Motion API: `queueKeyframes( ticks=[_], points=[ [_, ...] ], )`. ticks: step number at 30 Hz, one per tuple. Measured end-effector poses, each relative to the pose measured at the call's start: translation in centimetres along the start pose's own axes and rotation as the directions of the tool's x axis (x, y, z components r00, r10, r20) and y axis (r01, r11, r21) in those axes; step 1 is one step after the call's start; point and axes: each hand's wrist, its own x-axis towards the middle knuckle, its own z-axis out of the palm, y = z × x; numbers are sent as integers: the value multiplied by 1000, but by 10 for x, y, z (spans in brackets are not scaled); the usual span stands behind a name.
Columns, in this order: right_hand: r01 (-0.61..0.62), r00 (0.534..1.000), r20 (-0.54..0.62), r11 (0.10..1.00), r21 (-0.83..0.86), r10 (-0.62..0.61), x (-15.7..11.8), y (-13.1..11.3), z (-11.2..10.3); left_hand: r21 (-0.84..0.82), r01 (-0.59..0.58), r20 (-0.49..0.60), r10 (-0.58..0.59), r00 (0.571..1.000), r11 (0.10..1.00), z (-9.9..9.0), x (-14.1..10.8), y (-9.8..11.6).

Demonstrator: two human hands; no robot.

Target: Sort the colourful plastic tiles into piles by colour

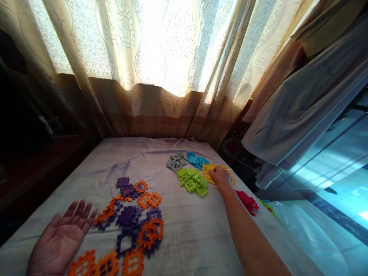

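My left hand (64, 232) rests palm up at the lower left, fingers spread and holding nothing, beside a loose spread of orange pieces (132, 262) and purple pieces (129, 215). My right hand (221, 176) is over the yellow pieces (208, 172) at the right, its fingers curled in; whatever they may hold is hidden. Close to it lie a lime green pile (192, 181), a blue pile (197, 160) and a grey pile (176, 162). Red pieces (247, 201) lie to the right of my forearm.
A pale sheet (184, 226) covers the surface. Patterned curtains (161, 103) hang behind its far edge. Clothes (287, 103) hang at the right, above a clear plastic bag (301, 222) by the right edge. A dark shelf (66, 147) stands at the left.
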Motion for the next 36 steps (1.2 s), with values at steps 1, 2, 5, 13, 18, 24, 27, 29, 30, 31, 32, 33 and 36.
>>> queueKeyframes(
  ticks=[1,2,5,13,18,24,27,29,30,31,32,33,36],
  points=[
    [-21,1000,-2,1000,-6,21,7,8,-1,21,2,19,-2,1000,1000,-2,2,-1],
    [-42,999,-1,999,-12,42,13,14,-2,48,-19,40,17,999,999,-4,3,-1],
    [-98,995,6,995,-25,98,24,27,-1,153,-117,105,102,989,981,-6,4,-3],
    [-24,999,-32,999,32,25,-8,15,7,15,-8,-54,8,999,1000,10,-7,0],
    [392,917,-45,872,294,-397,-93,-27,36,-75,-20,-43,17,999,997,16,-13,1],
    [537,807,-38,705,462,-590,-166,-70,70,-124,-24,22,27,999,992,9,-10,-2],
    [559,798,-60,697,449,-600,-171,-81,80,-127,-32,48,38,998,991,6,-8,-3],
    [587,777,-74,678,441,-625,-170,-86,86,-127,-38,64,46,997,991,4,-7,-4],
    [602,764,-76,667,438,-640,-169,-87,89,-127,-39,70,48,996,991,3,-6,-5],
    [615,754,-78,658,435,-653,-169,-88,91,-128,-39,74,49,996,991,2,-6,-5],
    [623,747,-81,651,433,-660,-169,-89,94,-131,-38,77,49,996,991,1,-5,-6],
    [628,744,-85,649,431,-663,-169,-89,95,-135,-39,79,50,996,990,0,-5,-6],
    [633,741,-87,650,420,-666,-170,-89,96,-148,-31,71,42,997,988,1,-5,-5]
  ],
)
